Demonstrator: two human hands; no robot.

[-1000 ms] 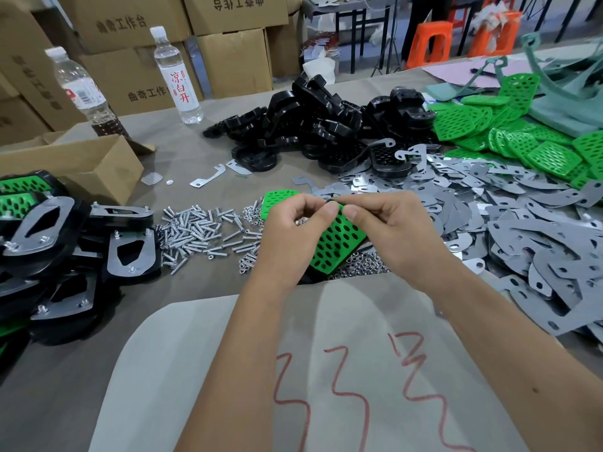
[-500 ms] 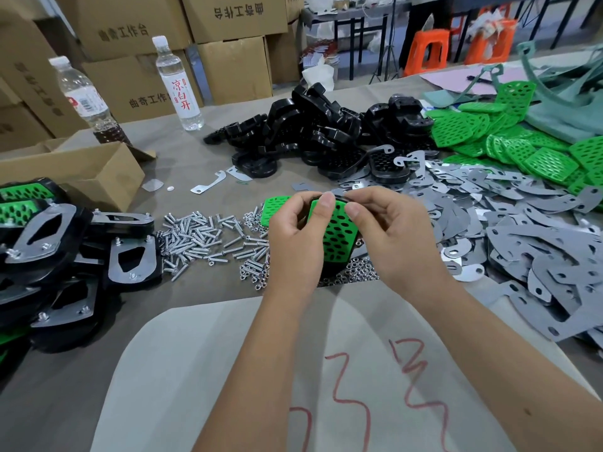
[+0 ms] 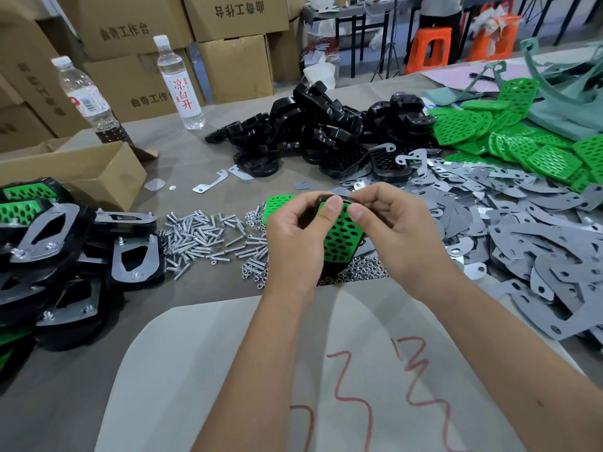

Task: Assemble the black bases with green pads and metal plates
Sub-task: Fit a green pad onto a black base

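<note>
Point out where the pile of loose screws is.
The screws lie on the table left of the left hand, between it and the stacked finished assemblies.

Two clear water bottles, one (image 3: 180, 83) with red characters on its label and one (image 3: 85, 100) with a dark liquid at the bottom, stand on the worktop (image 3: 195, 158) before stacked cardboard boxes (image 3: 137, 24). An open carton (image 3: 75, 171) lies at left. Orange stools (image 3: 430, 48) stand beyond.

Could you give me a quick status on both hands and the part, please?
Left hand and right hand both gripping one black base. Green pad on it, thumbs at top edge. Nothing in the way.
</note>
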